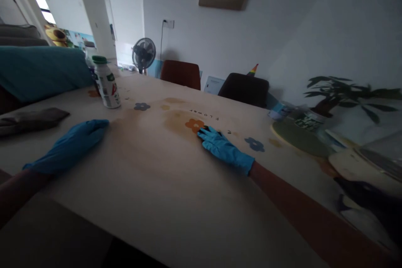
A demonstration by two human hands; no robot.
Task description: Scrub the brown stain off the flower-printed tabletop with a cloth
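Note:
My right hand (224, 148), in a blue glove, lies palm down on the cream tabletop (150, 201), beside a printed orange flower (194, 124). Dark edges show beneath its fingers; the small thing it presses on the surface is mostly covered, so its kind is unclear. My left hand (75, 142), also gloved in blue, rests on the table at the left with its fingers stretched forward and nothing visible in it. Near it stand a white bottle with a green cap (108, 83) and a crumpled grey-brown cloth (34, 119).
A second bottle (91, 56) stands behind the first. To the right are a green round mat (301, 138), a potted plant (314, 115) and a pale lidded container (361, 165). Two chairs (180, 73) line the far edge, with a fan (143, 53) beyond.

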